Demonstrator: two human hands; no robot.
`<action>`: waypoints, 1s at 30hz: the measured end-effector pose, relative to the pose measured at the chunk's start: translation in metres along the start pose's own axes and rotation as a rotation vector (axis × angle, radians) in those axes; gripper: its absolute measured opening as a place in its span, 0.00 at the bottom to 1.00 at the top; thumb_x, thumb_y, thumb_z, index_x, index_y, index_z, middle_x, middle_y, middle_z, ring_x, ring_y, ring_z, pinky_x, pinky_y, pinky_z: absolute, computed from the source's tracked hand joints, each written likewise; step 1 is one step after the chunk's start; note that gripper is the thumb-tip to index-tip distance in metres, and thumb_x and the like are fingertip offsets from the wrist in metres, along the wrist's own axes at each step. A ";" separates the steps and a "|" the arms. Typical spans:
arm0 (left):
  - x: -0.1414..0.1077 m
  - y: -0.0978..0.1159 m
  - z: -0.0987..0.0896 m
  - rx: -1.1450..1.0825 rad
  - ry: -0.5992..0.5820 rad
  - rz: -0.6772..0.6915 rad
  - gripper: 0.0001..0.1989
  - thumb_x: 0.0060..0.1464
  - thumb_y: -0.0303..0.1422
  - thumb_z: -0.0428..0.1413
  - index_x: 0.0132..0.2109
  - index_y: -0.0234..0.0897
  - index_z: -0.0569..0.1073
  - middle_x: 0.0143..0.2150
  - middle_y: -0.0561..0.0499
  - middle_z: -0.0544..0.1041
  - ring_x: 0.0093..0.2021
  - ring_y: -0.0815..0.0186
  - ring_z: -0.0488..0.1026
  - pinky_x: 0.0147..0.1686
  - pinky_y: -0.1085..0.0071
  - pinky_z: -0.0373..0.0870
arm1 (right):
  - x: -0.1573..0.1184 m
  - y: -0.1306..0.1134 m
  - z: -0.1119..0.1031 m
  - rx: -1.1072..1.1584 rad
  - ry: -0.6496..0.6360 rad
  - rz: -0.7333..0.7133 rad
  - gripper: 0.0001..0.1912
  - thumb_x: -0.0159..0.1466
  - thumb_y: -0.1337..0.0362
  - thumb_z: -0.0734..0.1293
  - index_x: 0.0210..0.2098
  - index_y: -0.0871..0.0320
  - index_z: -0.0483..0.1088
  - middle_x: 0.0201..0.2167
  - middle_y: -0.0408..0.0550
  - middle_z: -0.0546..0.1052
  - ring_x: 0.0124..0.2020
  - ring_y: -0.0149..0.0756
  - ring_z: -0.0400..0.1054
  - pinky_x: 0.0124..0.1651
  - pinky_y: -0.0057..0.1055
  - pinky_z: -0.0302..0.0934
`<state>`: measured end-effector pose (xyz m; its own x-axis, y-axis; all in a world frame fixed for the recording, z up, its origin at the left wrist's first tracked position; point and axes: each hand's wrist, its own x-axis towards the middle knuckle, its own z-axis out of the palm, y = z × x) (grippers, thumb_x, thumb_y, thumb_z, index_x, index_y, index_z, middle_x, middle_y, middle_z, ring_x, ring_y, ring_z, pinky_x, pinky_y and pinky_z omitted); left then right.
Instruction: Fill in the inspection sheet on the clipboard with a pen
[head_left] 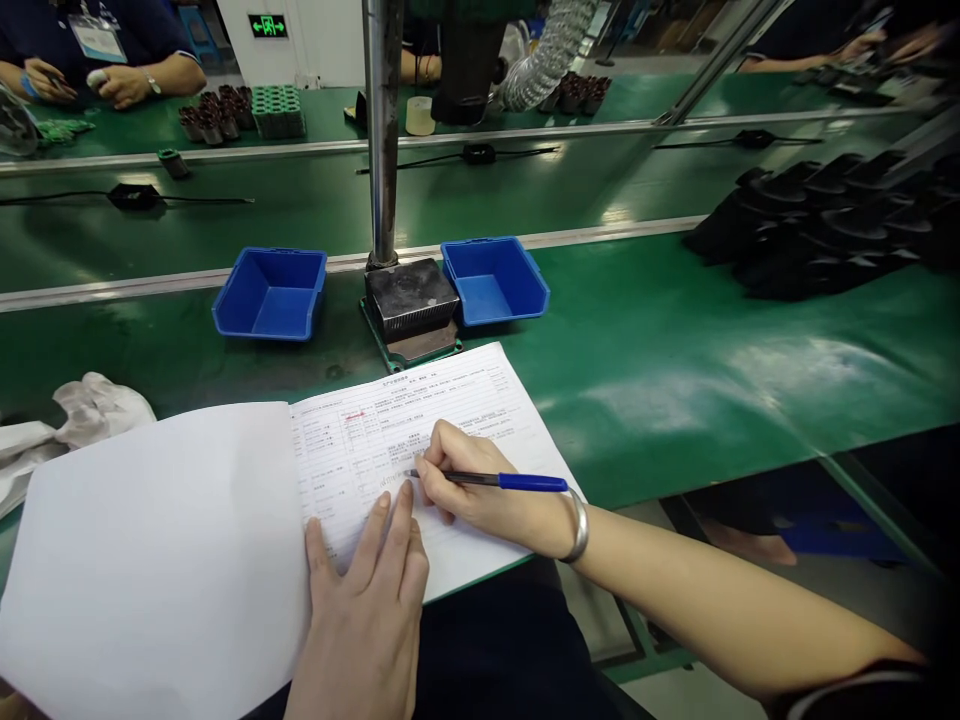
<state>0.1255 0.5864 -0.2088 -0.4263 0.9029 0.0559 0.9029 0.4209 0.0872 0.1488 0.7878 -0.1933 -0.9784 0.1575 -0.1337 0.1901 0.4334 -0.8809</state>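
Observation:
Pinched between the fingers of my right hand [469, 485] is a pen [532, 482] with a blue cap on its rear end. Its tip meets a printed, lined page of an open booklet [480, 400], beside some faint handwriting. My left hand [367, 600] lies flat on the same page with its fingers spread, just left of the pen tip, and holds nothing. The booklet's left leaf [157, 560] is blank white and bulges upward. The booklet rests at the front edge of the green table [637, 400].
Two blue bins [271, 295] [495, 282] flank a metal post [382, 140] and a black finned block [412, 298]. Black parts [832, 225] are piled at right; a crumpled white cloth [97, 410] lies at left. Cabled black pieces [135, 197] lie on the middle strip. Co-workers' hands [124, 85] show across it.

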 end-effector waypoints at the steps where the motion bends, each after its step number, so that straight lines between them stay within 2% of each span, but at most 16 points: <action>1: 0.000 0.000 0.000 0.003 0.002 0.001 0.17 0.59 0.32 0.50 0.54 0.39 0.73 0.71 0.49 0.58 0.70 0.60 0.52 0.68 0.38 0.25 | 0.000 0.000 0.000 0.018 0.000 0.006 0.09 0.68 0.65 0.59 0.31 0.53 0.55 0.19 0.36 0.69 0.20 0.28 0.63 0.31 0.29 0.58; 12: 0.001 0.000 0.003 -0.022 0.025 -0.005 0.17 0.58 0.32 0.52 0.53 0.39 0.74 0.70 0.49 0.60 0.68 0.59 0.56 0.68 0.39 0.25 | 0.002 0.002 0.002 0.032 -0.006 -0.020 0.09 0.66 0.67 0.60 0.31 0.54 0.54 0.18 0.34 0.67 0.19 0.26 0.61 0.29 0.26 0.57; 16: 0.001 0.000 0.003 -0.025 0.022 -0.003 0.17 0.57 0.32 0.52 0.53 0.38 0.74 0.70 0.48 0.60 0.68 0.58 0.56 0.68 0.38 0.25 | 0.002 0.001 0.002 0.045 -0.012 0.019 0.09 0.66 0.66 0.60 0.31 0.53 0.54 0.18 0.34 0.67 0.19 0.26 0.62 0.27 0.26 0.57; 23: 0.001 0.002 0.000 0.040 -0.004 0.006 0.17 0.59 0.34 0.50 0.54 0.38 0.73 0.71 0.48 0.57 0.70 0.57 0.50 0.68 0.36 0.30 | 0.001 0.002 0.000 0.008 0.007 0.008 0.09 0.66 0.66 0.60 0.30 0.53 0.55 0.18 0.36 0.70 0.20 0.28 0.63 0.29 0.28 0.58; 30: 0.001 0.002 -0.004 0.010 -0.039 -0.026 0.16 0.59 0.34 0.50 0.53 0.39 0.73 0.72 0.51 0.55 0.72 0.60 0.47 0.68 0.38 0.26 | 0.000 0.007 0.002 0.042 0.053 0.011 0.09 0.67 0.65 0.59 0.31 0.53 0.55 0.17 0.35 0.70 0.18 0.27 0.64 0.27 0.26 0.58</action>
<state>0.1266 0.5879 -0.2049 -0.4471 0.8944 0.0152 0.8923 0.4447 0.0783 0.1505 0.7893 -0.2005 -0.9705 0.2090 -0.1200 0.1959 0.3944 -0.8978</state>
